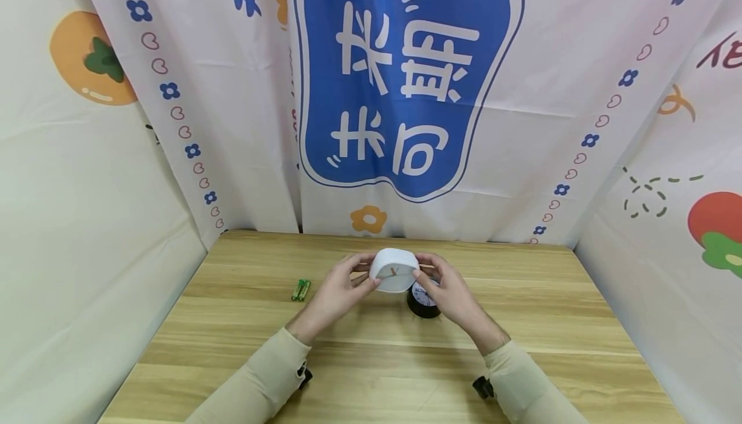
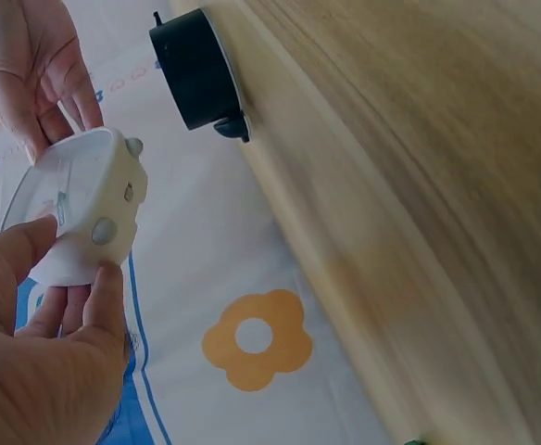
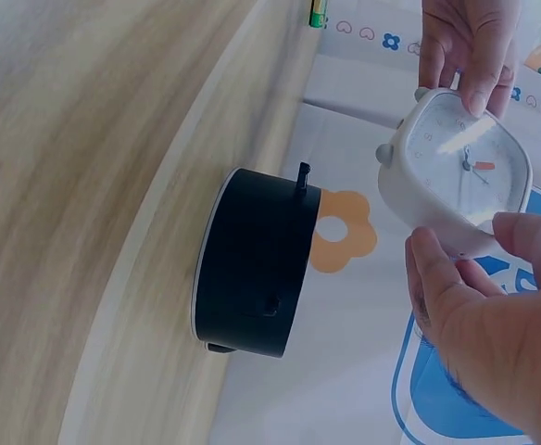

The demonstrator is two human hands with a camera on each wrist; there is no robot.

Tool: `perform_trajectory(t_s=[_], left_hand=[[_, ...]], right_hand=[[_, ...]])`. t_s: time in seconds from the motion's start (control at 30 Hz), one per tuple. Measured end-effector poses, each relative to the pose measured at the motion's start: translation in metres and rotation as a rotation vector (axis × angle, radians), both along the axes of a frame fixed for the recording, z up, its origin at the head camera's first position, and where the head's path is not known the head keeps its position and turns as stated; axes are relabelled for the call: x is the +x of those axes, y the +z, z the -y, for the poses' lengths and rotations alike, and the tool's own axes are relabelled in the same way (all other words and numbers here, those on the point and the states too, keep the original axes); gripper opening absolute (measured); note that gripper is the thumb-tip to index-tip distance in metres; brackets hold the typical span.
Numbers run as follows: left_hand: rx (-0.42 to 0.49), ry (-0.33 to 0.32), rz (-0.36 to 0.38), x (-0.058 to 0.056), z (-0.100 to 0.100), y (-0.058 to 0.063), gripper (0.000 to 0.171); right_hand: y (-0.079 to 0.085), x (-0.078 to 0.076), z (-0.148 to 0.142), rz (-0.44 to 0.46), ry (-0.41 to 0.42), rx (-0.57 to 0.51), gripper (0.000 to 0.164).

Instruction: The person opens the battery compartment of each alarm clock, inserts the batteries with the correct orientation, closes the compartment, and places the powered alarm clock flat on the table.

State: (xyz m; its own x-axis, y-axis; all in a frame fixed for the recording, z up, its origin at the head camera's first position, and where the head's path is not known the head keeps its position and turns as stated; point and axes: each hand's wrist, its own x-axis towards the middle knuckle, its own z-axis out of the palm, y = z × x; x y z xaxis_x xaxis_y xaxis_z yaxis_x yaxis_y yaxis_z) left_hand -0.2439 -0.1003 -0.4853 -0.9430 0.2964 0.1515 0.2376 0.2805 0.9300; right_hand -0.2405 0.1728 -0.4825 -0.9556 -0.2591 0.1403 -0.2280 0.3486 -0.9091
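A white alarm clock (image 1: 394,270) with a rounded body is held up above the table between both hands. My left hand (image 1: 337,290) pinches one side of it, thumb on the front and fingers behind. On the opposite side my right hand (image 1: 454,295) grips it in the same way. The clock's face (image 3: 465,158) and its hands show in the right wrist view, while small knobs (image 2: 104,231) on its body show in the left wrist view. A black round clock (image 1: 423,301) stands on the table just beneath my right hand, which partly covers it in the head view.
Two green batteries (image 1: 301,290) lie side by side on the wooden table (image 1: 232,340), left of my left hand. Printed white cloth (image 1: 243,121) hangs behind the table's far edge, and more cloth walls stand at the left and right.
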Motion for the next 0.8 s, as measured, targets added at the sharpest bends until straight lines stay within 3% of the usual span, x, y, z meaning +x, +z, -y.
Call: perform_trajectory(t_s=[0.23,0.57,0.8], left_hand=[[-0.099,0.044,-0.157,0.003,0.0,0.005,0.055],[-0.402,0.095,-0.526,0.008,0.001,0.008,0.061],[-0.53,0.116,-0.767,0.012,0.002,0.007,0.058]], right_hand=[[0.0,0.001,-0.006,0.01,-0.003,-0.014,0.046],[0.001,0.005,-0.004,0.136,0.013,-0.141,0.053],[0.001,0.007,-0.004,0.239,0.031,-0.243,0.061]])
